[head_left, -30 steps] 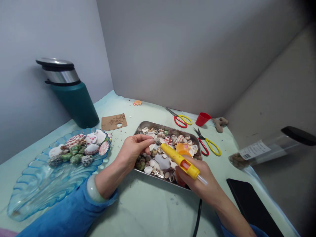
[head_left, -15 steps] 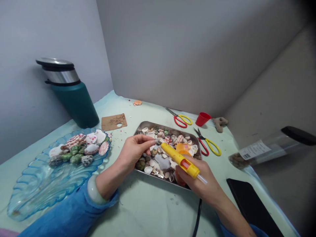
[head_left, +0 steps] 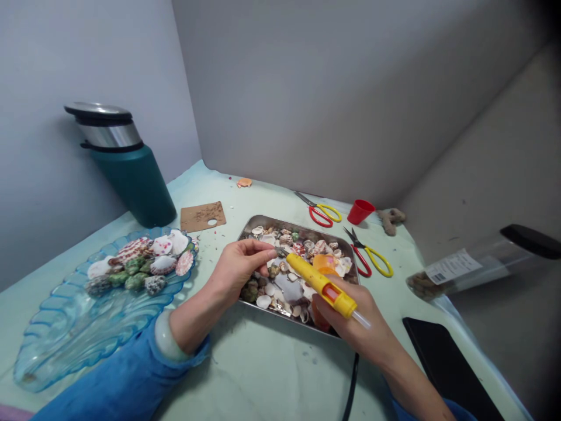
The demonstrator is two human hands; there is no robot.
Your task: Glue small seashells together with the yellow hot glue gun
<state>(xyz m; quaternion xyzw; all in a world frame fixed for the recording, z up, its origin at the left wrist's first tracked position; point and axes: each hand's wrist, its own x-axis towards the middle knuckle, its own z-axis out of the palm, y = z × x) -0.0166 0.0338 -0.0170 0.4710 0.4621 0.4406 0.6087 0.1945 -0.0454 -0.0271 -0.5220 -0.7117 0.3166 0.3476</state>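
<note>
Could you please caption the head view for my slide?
Over a tray of shells, the right hand holds a yellow glue gun.

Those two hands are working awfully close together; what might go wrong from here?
1. The front end of what looks like a yellow glue gun, held in the right grip, points at the left grip from very close; if it is hot, it might burn the fingertips.
2. It is over the metal tray, so a stray drip could land on the shells.
3. The black cord runs down beside the right forearm and might snag.
</note>
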